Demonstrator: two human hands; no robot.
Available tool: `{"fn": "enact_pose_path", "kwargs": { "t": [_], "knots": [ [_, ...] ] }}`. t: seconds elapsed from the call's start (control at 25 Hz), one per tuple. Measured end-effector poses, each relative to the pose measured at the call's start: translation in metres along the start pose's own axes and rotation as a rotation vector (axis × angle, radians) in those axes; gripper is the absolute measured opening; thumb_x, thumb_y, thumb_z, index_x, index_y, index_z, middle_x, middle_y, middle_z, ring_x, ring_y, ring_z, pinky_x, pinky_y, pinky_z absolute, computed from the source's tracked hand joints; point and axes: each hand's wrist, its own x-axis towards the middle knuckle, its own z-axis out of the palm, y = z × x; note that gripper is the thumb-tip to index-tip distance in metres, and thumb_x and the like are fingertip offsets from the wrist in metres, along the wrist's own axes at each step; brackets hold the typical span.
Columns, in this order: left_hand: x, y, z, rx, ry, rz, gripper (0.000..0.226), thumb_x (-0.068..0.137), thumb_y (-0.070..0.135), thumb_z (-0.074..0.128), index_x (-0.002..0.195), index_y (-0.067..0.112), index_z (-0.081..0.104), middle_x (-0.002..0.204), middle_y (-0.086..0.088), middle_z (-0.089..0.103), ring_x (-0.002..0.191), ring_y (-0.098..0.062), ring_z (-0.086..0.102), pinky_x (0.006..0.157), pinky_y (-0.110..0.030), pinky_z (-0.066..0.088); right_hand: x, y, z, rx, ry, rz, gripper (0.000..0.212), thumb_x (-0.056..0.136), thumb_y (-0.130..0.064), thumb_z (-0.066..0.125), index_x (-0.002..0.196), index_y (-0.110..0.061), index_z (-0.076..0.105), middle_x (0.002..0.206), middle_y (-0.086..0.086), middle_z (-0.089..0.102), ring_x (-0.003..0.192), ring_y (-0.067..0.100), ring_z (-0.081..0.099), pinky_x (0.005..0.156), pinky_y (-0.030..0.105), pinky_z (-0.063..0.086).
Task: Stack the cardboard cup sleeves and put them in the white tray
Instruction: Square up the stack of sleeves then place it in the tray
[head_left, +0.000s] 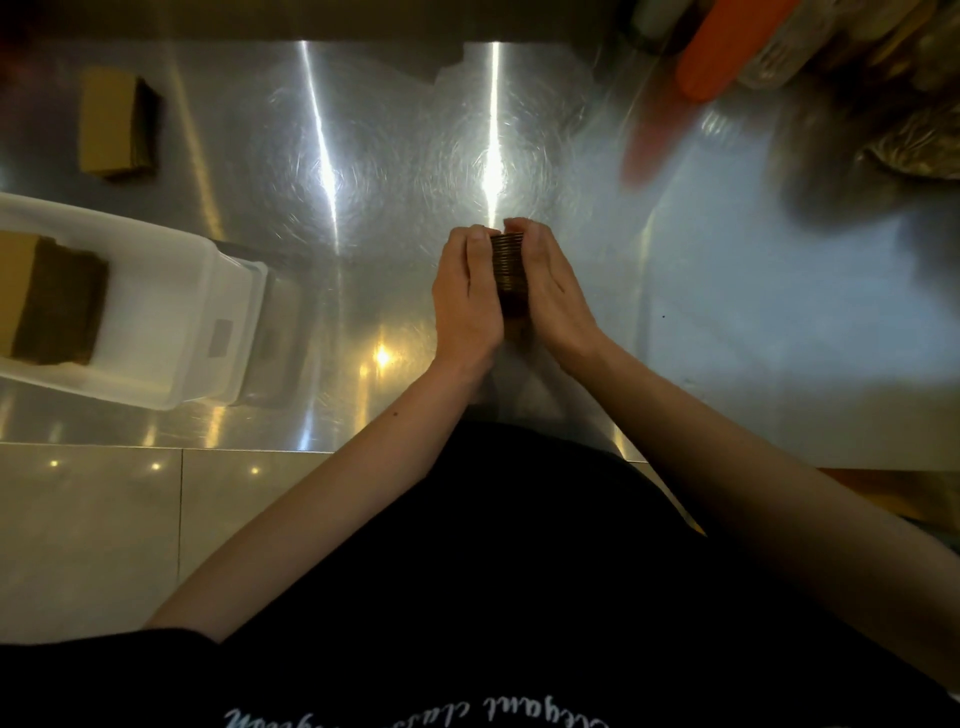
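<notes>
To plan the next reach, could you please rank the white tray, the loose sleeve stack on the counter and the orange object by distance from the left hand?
From the left hand:
1. White tray, to its left.
2. Orange object, far right corner.
3. Loose sleeve stack, far left corner.

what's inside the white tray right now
A stack of cardboard sleeves lies inside the white tray, at its left end. The tray floor under the stack is covered, and the frame edge cuts off the stack's left side.

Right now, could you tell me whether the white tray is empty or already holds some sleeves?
Not empty: the white tray already holds a stack of brown sleeves at its left end.
</notes>
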Motion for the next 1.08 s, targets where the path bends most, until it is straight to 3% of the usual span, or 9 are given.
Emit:
{"fn": "enact_pose_path", "kwargs": {
  "t": [0.12, 0.24, 0.36, 0.52, 0.64, 0.8, 0.88, 1.0, 1.08],
  "knots": [
    [0.001, 0.001, -0.002, -0.007, -0.016, 0.017, 0.033, 0.106, 0.031, 0.031, 0.103, 0.008, 0.054, 0.092, -0.002, 0.059, 0.083, -0.010, 0.058, 0.071, -0.016, 0.048, -0.008, 0.010, -0.026, -0.059, -0.197, -0.007, 0.061, 0.097, -0.041, 0.052, 0.150, -0.028, 0.025, 0.146, -0.009, 0.040, 0.133, 0.003, 0.040, 0.105, 0.020, 0.040],
    [0.002, 0.004, -0.003, 0.012, -0.032, 0.022, 0.029, 0.106, 0.029, 0.030, 0.101, 0.012, 0.052, 0.090, 0.002, 0.058, 0.083, -0.008, 0.059, 0.070, -0.015, 0.049, -0.004, 0.011, -0.045, -0.253, -0.335, -0.092, 0.091, 0.081, -0.035, 0.076, 0.152, -0.027, 0.020, 0.153, -0.004, 0.037, 0.134, 0.000, 0.034, 0.105, 0.017, 0.037],
    [0.002, 0.004, -0.006, 0.016, -0.046, 0.025, 0.027, 0.107, 0.027, 0.029, 0.100, 0.012, 0.051, 0.088, 0.005, 0.055, 0.079, -0.004, 0.056, 0.071, -0.012, 0.047, 0.010, 0.006, -0.050, -0.320, -0.339, -0.162, 0.077, 0.078, -0.033, 0.080, 0.141, -0.021, 0.038, 0.137, -0.007, 0.051, 0.129, 0.006, 0.046, 0.107, 0.030, 0.044],
    [0.004, 0.011, -0.010, 0.081, -0.104, 0.015, 0.028, 0.107, 0.031, 0.027, 0.103, 0.014, 0.049, 0.090, 0.006, 0.055, 0.082, -0.004, 0.056, 0.072, -0.011, 0.046, 0.017, 0.002, -0.052, -0.449, -0.324, -0.234, 0.064, 0.078, -0.037, 0.079, 0.131, -0.020, 0.046, 0.118, -0.016, 0.053, 0.110, -0.003, 0.050, 0.095, 0.008, 0.037],
    [0.005, 0.009, -0.027, 0.114, -0.351, -0.045, 0.028, 0.102, 0.041, 0.040, 0.117, 0.018, 0.043, 0.109, 0.001, 0.057, 0.096, -0.006, 0.059, 0.079, -0.016, 0.048, 0.015, 0.003, -0.054, -0.462, -0.326, -0.236, 0.063, 0.079, -0.039, 0.077, 0.131, -0.022, 0.046, 0.119, -0.017, 0.053, 0.108, -0.005, 0.051, 0.093, 0.010, 0.038],
    [0.015, 0.001, -0.066, 0.389, -0.772, 0.150, 0.088, 0.078, 0.032, 0.081, 0.142, 0.019, 0.022, 0.136, 0.002, 0.044, 0.124, -0.006, 0.051, 0.104, -0.023, 0.045, 0.009, 0.002, -0.052, -0.424, -0.357, -0.200, 0.063, 0.079, -0.036, 0.078, 0.131, -0.024, 0.045, 0.121, -0.017, 0.052, 0.115, 0.000, 0.049, 0.094, 0.015, 0.041],
    [0.017, -0.004, -0.066, 0.441, -0.724, 0.221, 0.087, 0.078, 0.026, 0.082, 0.142, 0.012, 0.024, 0.133, -0.002, 0.048, 0.120, -0.012, 0.055, 0.102, -0.027, 0.046, 0.007, 0.002, -0.050, -0.356, -0.361, -0.156, 0.065, 0.079, -0.031, 0.079, 0.132, -0.024, 0.043, 0.123, -0.015, 0.053, 0.119, 0.003, 0.050, 0.094, 0.016, 0.046],
    [0.015, -0.004, -0.056, 0.390, -0.597, 0.188, 0.075, 0.083, 0.021, 0.075, 0.141, 0.012, 0.027, 0.131, -0.004, 0.054, 0.114, -0.012, 0.058, 0.093, -0.011, 0.044, 0.000, 0.006, -0.043, -0.156, -0.308, -0.073, 0.076, 0.081, -0.015, 0.077, 0.144, -0.020, 0.035, 0.133, -0.005, 0.054, 0.127, 0.011, 0.051, 0.104, 0.032, 0.047],
    [0.010, -0.009, -0.050, 0.357, -0.548, 0.176, 0.072, 0.086, 0.011, 0.070, 0.143, 0.010, 0.025, 0.133, -0.005, 0.052, 0.117, -0.010, 0.056, 0.094, -0.008, 0.040, -0.006, 0.007, -0.036, -0.049, -0.293, -0.022, 0.087, 0.083, -0.001, 0.070, 0.152, -0.021, 0.022, 0.140, 0.000, 0.050, 0.128, 0.012, 0.051, 0.106, 0.034, 0.046]
  ]
}}
